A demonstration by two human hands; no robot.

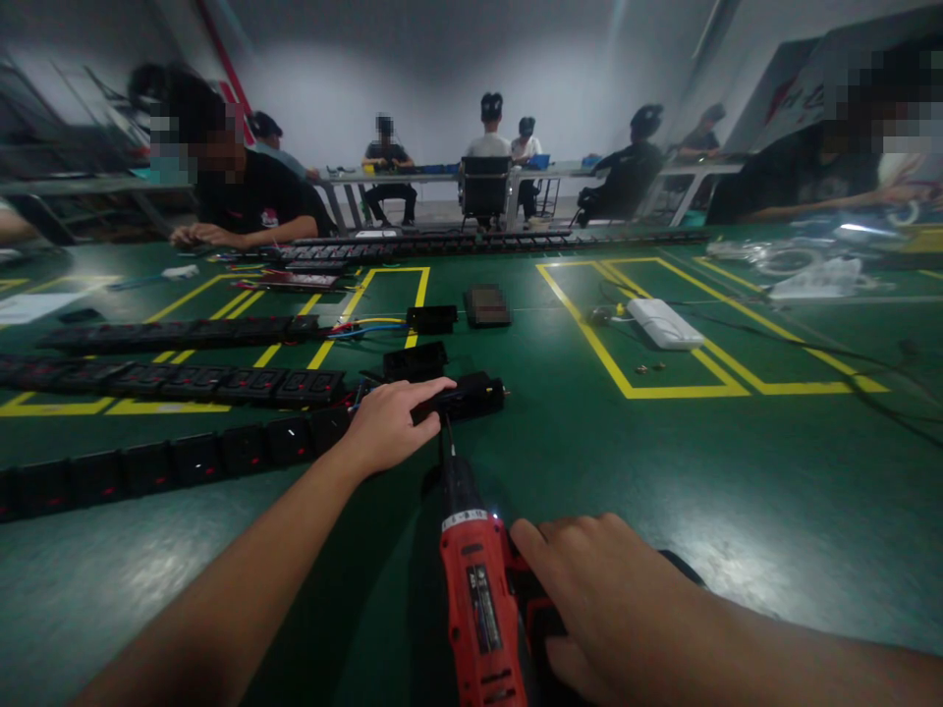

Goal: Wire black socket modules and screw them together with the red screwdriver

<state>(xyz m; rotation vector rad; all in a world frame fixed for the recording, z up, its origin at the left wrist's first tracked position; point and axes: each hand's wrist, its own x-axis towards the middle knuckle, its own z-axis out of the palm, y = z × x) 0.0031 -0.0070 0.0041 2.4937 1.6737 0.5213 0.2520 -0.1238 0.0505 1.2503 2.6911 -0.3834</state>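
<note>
My right hand (611, 579) is wrapped round the handle of a red cordless drill (475, 589), low in the middle of the view. From its black chuck a long bit (449, 437) points away from me, its tip at the near side of a black end housing (478, 393). Over that housing lies my left hand (394, 422), index finger along the top and thumb on the near side, holding it against the table. The housing's left part is hidden under this hand. A long strip of black sockets (221, 452) runs left from there.
Two more socket strips (177, 334) lie beyond, one with coloured wires to a black end piece (433, 319). A dark box (487, 305), a white power bank-like block (665, 324) and small metal bits (650, 368) are on the green table (737, 471). Co-workers sit across and beside.
</note>
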